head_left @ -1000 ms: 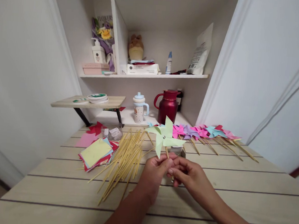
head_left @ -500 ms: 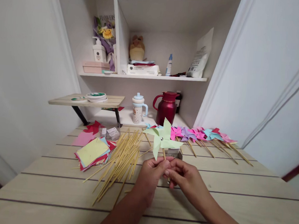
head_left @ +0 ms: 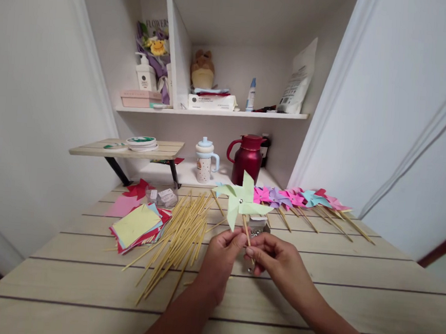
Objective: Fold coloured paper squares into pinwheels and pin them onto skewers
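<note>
A pale green paper pinwheel (head_left: 242, 201) on a thin wooden stick stands upright above the wooden table (head_left: 352, 295). My left hand (head_left: 220, 257) pinches the stick just under the paper. My right hand (head_left: 273, 258) pinches the same stick lower down, fingers closed. A small clear box of pins (head_left: 258, 224) sits just behind my hands.
A heap of bamboo sticks (head_left: 181, 238) lies left of my hands, beside a stack of coloured paper squares (head_left: 139, 226). Several finished pinwheels (head_left: 301, 200) lie in a row at the back right. A red jug (head_left: 247, 159), a cup (head_left: 205, 161) and shelves stand behind.
The pinwheel and both hands stayed together; the stick now shows more between the paper and my fingers. The view shifted slightly.
</note>
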A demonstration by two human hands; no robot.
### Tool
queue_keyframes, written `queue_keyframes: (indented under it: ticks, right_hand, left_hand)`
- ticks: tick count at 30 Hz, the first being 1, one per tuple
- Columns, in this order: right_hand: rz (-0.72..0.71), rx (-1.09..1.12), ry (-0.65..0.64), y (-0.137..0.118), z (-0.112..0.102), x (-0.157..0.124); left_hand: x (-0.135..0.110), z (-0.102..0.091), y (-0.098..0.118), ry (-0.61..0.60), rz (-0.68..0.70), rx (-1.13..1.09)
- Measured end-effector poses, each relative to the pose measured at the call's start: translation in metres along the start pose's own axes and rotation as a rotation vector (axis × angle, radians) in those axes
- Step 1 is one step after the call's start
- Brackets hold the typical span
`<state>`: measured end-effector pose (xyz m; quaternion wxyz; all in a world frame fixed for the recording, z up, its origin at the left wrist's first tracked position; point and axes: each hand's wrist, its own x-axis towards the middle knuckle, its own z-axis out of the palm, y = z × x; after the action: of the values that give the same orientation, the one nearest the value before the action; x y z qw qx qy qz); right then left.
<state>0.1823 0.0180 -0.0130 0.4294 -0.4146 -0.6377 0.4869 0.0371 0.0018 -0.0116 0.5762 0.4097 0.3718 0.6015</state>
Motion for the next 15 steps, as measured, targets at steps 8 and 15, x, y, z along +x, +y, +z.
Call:
queue_keyframes:
  ticks: [8,15]
  right_hand:
    - [-0.031,0.016,0.218,-0.008,-0.028,0.011]
    - [-0.032,0.082,0.308,0.005,-0.050,0.024]
  left_hand:
    - [0.011,-0.016,0.003,0.246,0.078,0.015]
    - [0.015,-0.029,0.012,0.364,0.304,0.240]
